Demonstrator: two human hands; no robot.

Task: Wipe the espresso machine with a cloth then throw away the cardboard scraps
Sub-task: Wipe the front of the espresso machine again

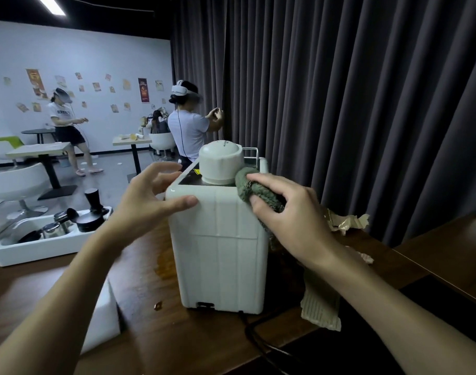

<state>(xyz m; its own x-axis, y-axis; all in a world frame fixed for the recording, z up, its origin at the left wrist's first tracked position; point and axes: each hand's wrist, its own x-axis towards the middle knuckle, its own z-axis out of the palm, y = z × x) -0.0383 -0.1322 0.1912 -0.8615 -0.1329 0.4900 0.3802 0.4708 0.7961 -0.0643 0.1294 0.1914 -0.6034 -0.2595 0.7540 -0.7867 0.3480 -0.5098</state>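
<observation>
While a white foam tray sits at the far left of the dark wooden table, holding a black tamper and small metal jugs, a white foam block lies nearer the camera, partly under the left forearm. The left hand reaches to the upper left corner of the espresso machine; its fingers are spread and loosely bent, gripping nothing, and the thumb lies flat along the machine's top edge. The machine is a white box standing upright at the middle of the table, its plain back towards the camera, with a round white cap rising from its top. Just right of that cap, a green cloth is bunched on the machine's top right corner and hangs down its right side. The right hand grips the cloth, fingers curled over it. Right of the machine, cardboard scraps lie on the table: a ribbed piece near the base and crumpled pieces further back, before a dark curtain.
</observation>
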